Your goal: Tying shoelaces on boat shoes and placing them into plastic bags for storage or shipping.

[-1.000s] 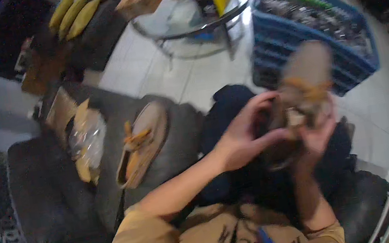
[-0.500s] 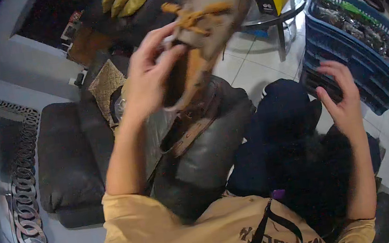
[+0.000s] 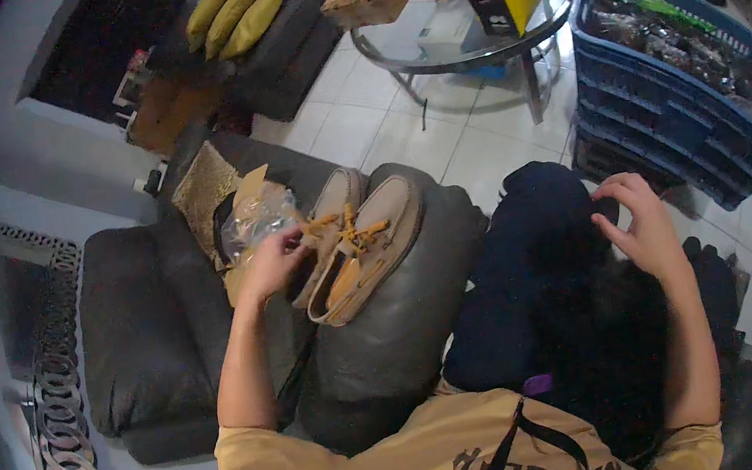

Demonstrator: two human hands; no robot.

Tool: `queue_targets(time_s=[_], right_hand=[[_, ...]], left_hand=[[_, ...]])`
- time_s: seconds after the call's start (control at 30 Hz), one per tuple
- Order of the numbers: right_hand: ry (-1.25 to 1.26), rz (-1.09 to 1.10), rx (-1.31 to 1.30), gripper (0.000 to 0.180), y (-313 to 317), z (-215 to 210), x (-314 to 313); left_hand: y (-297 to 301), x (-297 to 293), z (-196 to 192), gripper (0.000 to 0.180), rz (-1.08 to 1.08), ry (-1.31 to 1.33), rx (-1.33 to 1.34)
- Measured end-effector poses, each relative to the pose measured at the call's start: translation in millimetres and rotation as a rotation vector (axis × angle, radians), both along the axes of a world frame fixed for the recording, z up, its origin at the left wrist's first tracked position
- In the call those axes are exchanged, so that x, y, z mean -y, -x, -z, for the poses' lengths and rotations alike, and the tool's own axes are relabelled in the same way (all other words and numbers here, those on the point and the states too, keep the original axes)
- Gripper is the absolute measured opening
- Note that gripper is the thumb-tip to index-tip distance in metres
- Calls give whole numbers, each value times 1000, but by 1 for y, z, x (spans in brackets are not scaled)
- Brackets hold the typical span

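Two shoes [image 3: 388, 218] side by side on the sofa [image 3: 396, 368]

Left hand [image 3: 276, 263] at the left one, whether clamped I can't tell; right hand [image 3: 644, 229] spread apart near the knee [image 3: 536, 196].

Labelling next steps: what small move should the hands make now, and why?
Probably ease the left hand off the mustard-laced taupe moccasin on the left: it appears to rest beside its matching taupe shoe on the dark grey leather sofa, so it seems to need no support. Whether the hand grips or just touches it is unclear.
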State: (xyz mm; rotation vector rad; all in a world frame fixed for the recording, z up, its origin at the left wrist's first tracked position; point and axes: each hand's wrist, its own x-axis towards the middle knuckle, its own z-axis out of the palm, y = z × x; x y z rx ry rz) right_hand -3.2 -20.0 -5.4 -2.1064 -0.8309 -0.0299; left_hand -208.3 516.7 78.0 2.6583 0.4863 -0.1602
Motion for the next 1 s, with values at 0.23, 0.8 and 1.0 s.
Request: queue_targets(time_s=[0.23, 0.8, 1.0], right_hand=[[61, -64, 54, 33, -16, 38, 5], [81, -66, 84, 34, -68, -35, -6], [236, 121, 2, 37, -75, 65, 0]], left_hand=[[-30, 9, -39, 56, 63, -254, -339], [-287, 276, -129, 33, 760, -261, 147], [-351, 390, -85, 34, 1005, -236, 247]])
